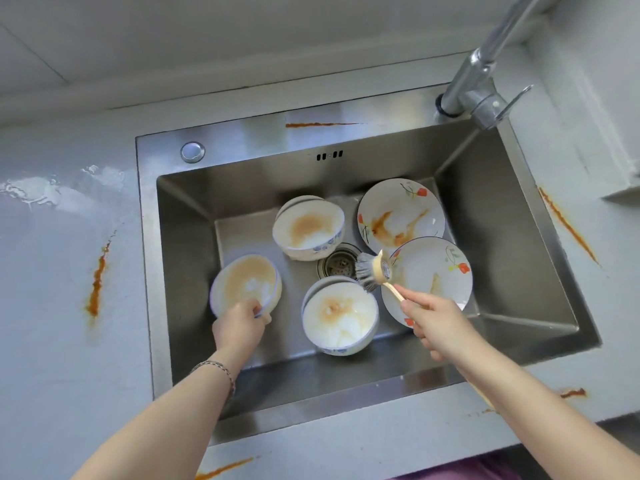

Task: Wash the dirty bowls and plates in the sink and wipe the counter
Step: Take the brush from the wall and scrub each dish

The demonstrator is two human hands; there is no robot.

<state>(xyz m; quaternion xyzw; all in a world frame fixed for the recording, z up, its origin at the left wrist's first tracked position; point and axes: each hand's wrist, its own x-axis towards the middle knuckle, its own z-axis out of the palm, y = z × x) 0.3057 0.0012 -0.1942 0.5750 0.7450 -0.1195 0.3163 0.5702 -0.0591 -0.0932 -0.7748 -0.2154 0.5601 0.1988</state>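
Wooden-handled brush (pixel 375 270) is clasped by the curled right grip (pixel 440 323), head pointed toward upper left; a stained bowl (pixel 242 282) is pinched at its rim by the left grip (pixel 239 325).

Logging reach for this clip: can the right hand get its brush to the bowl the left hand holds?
Probably yes. The right hand holds the brush; only the near bowl sits between it and the tilted bowl gripped by the left hand, and the space over that near bowl looks free.
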